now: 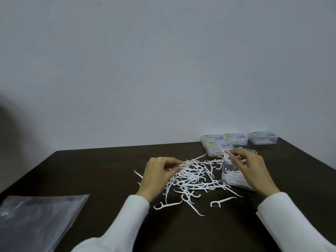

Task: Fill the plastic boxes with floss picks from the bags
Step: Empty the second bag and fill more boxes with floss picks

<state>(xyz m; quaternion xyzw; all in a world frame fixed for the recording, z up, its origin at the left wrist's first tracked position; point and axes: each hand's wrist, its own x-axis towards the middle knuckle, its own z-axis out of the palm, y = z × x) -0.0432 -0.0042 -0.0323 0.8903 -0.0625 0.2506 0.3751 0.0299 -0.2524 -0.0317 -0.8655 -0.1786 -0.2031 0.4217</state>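
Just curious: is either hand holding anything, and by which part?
Left hand pinches one floss pick by its head end; right hand pinches a small bunch, hold point unclear.

Dark table [91, 170] against plain pale wall [163, 60]

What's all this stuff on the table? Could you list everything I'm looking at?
Table: one, dark brown, against a pale wall.
Loose floss picks: a big tangled pile, too many to count, white, mid-table between the hands.
Open plastic box: one, clear, right of the pile, partly filled with picks.
Closed plastic boxes: four, clear with colourful labels, back right by the wall.
Plastic bags: a flat clear stack, count unclear, front left corner.
Sleeves: two, white.
Left hand: pinches picks at the pile's left edge.
Right hand: pinches a few picks above the open box.
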